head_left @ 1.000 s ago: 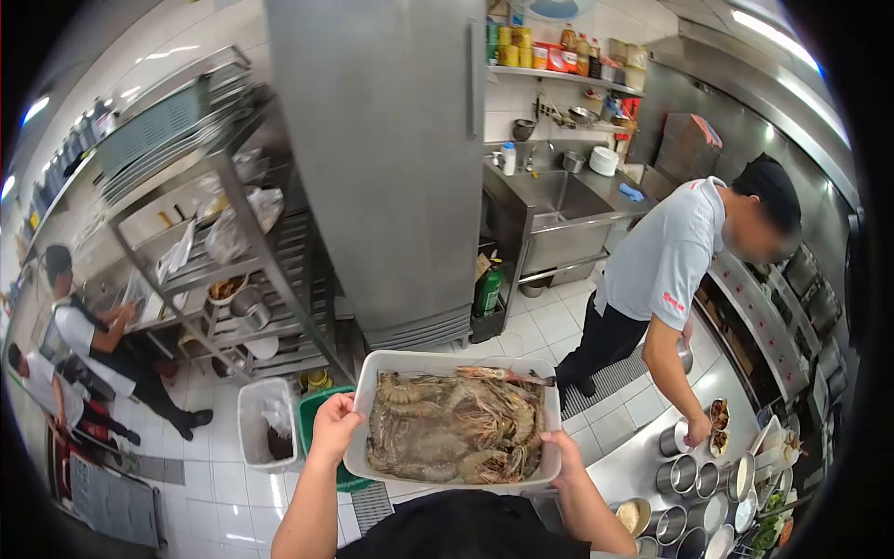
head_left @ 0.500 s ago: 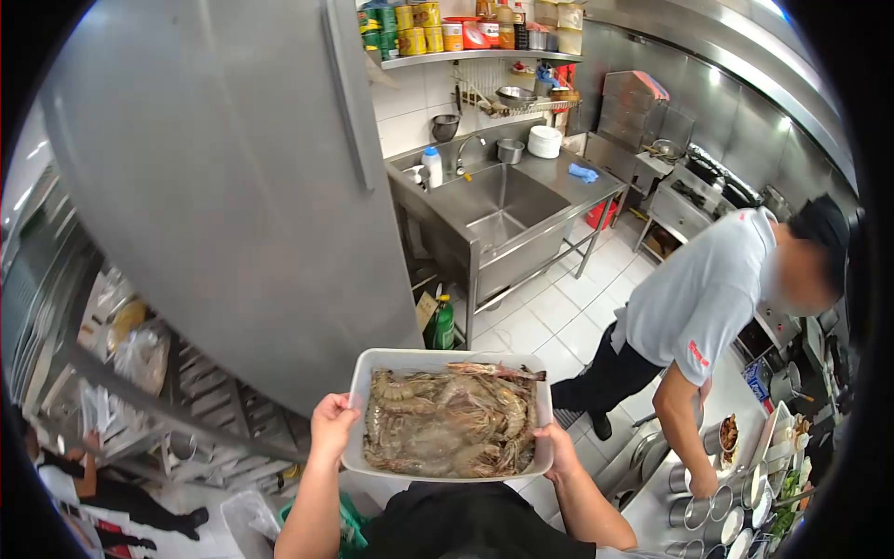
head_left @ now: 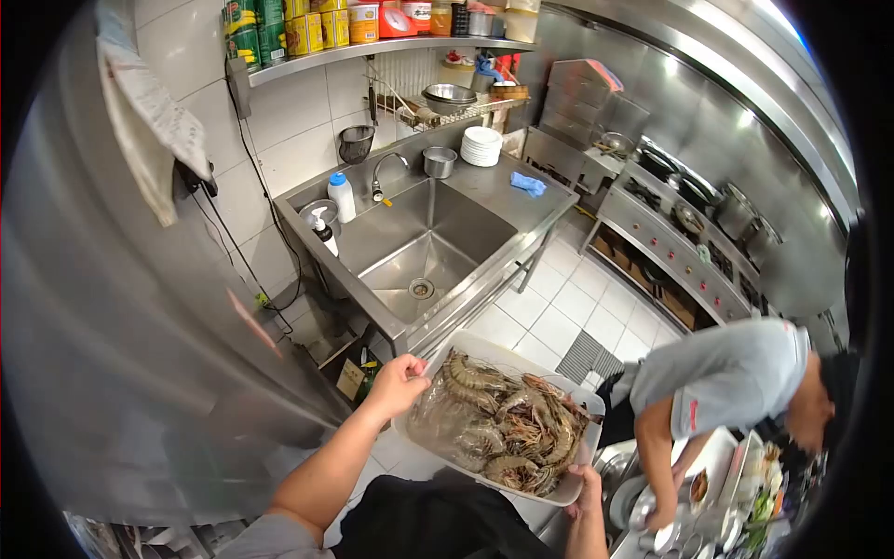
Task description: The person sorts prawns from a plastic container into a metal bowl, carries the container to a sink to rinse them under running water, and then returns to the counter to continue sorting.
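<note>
On the near side of the sink (head_left: 475,219), the tub (head_left: 495,349) of shrimp (head_left: 526,419) was grasped at opposite ends by the left hand (head_left: 398,387) and right hand (head_left: 586,491), presumably so its load was kept balanced.

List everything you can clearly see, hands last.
Tub: one, whitish, centre foreground
Shrimp: many overlapping, grey-brown, inside the tub
Sink: one, silver, beyond the tub
Faucet: one, silver, back of the sink
Blue-capped bottle: one, white, left of the faucet
Pump bottle: one, black and white, sink's left side
Pot: one, silver, right of the faucet
Plates: one stack, white, beside the pot
Cloth or glove: one, blue, right of the plates
Cans: several, mainly green and yellow, on the shelf
Stove: one, silver, right background
Steel cabinet: one, silver, left side
Containers: several, silver, lower right
Co-worker: one, grey shirt, right
Left hand: one, bare, tub's left edge
Right hand: one, bare, tub's right edge
</note>
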A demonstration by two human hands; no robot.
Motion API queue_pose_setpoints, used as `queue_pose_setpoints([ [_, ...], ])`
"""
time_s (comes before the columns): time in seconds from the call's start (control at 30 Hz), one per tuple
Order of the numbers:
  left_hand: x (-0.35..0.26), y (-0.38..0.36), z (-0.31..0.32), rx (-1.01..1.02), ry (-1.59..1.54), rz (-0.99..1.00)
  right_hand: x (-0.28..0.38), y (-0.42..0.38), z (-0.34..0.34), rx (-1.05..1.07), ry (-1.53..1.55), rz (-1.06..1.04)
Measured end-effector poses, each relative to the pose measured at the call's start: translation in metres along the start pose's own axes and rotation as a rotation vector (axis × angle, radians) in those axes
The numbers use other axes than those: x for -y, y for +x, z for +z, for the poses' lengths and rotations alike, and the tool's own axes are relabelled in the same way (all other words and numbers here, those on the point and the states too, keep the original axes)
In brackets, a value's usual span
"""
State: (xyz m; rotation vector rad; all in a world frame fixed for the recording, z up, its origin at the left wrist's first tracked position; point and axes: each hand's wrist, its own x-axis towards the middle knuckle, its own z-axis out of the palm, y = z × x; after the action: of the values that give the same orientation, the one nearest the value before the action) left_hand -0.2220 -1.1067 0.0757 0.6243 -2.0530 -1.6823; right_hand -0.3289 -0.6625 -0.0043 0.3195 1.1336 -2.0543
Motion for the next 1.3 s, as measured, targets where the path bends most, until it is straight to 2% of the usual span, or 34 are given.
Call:
queue_pose_setpoints([
  [0.07,0.004,0.044,0.030,-0.015,0.026,-0.038,0.025,0.033,0.014,0.008,0.017,-0.067],
  [0.17,0.016,0.128,0.018,-0.041,0.092,-0.063,0.060,0.086,0.073,0.127,0.073,-0.216],
  [0.2,0.014,0.139,0.004,-0.093,0.158,-0.075,0.055,0.119,0.080,0.191,0.095,-0.203],
  [0.37,0.006,0.251,0.005,-0.140,0.255,-0.213,0.093,0.233,0.108,0.094,0.059,-0.198],
  [0.43,0.025,0.305,-0.009,-0.143,0.328,-0.254,0.102,0.285,0.137,0.062,0.047,-0.203],
  [0.47,0.037,0.332,-0.012,-0.135,0.355,-0.268,0.101,0.315,0.135,0.056,0.045,-0.249],
  [0.57,0.060,0.413,-0.025,0.048,0.276,-0.232,0.125,0.361,0.159,0.107,0.031,-0.191],
  [0.6,0.064,0.447,-0.031,0.168,0.255,-0.318,0.134,0.372,0.161,0.052,-0.025,-0.154],
  [0.63,0.070,0.479,-0.036,0.144,0.155,-0.349,0.140,0.387,0.147,0.017,-0.011,-0.081],
  [0.7,0.073,0.532,-0.055,0.059,-0.027,-0.425,0.144,0.431,0.088,-0.024,0.021,0.092],
  [0.73,0.082,0.569,-0.067,-0.044,-0.090,-0.419,0.143,0.459,0.033,0.131,0.074,0.087],
  [0.77,0.099,0.609,-0.089,-0.162,-0.145,-0.410,0.158,0.461,0.060,-0.013,0.043,0.024],
  [0.8,0.114,0.643,-0.109,-0.368,-0.286,-0.429,0.177,0.445,0.134,-0.152,0.018,-0.040],
  [0.83,0.130,0.675,-0.128,-0.576,-0.423,-0.444,0.188,0.441,0.179,-0.289,-0.004,-0.106],
  [0.87,0.151,0.705,-0.149,-0.694,-0.467,-0.441,0.193,0.453,0.187,-0.208,0.010,-0.151],
  [0.9,0.157,0.724,-0.178,-0.847,-0.496,-0.413,0.181,0.510,0.064,0.520,0.087,-0.024],
  [0.93,0.156,0.737,-0.189,-0.897,-0.545,-0.397,0.198,0.506,0.107,0.314,-0.003,-0.057],
  [0.97,0.150,0.749,-0.187,-0.945,-0.595,-0.383,0.228,0.491,0.185,0.105,-0.093,-0.094],
  [1.0,0.154,0.754,-0.198,-1.002,-0.646,-0.369,0.237,0.496,0.249,0.065,-0.086,-0.127],
  [1.03,0.161,0.757,-0.207,-0.893,-0.856,-0.306,0.244,0.504,0.305,0.025,-0.081,-0.156],
  [1.07,0.177,0.756,-0.216,-0.784,-1.057,-0.240,0.248,0.512,0.330,-0.019,-0.081,-0.178],
  [1.1,0.197,0.743,-0.219,-0.675,-1.253,-0.175,0.245,0.553,0.279,0.073,-0.128,-0.058],
  [1.13,0.189,0.713,-0.213,-0.432,-1.306,-0.048,0.241,0.614,0.213,0.177,-0.197,0.011],
  [1.17,0.179,0.679,-0.196,-0.506,-1.137,-0.140,0.235,0.672,0.210,0.107,-0.223,0.048],
  [1.23,0.142,0.623,-0.155,-0.582,-0.788,-0.313,0.234,0.713,0.260,0.395,-0.220,0.186],
  [1.3,0.119,0.558,-0.124,-0.754,-0.257,-0.394,0.235,0.723,0.348,0.401,-0.243,0.190],
])
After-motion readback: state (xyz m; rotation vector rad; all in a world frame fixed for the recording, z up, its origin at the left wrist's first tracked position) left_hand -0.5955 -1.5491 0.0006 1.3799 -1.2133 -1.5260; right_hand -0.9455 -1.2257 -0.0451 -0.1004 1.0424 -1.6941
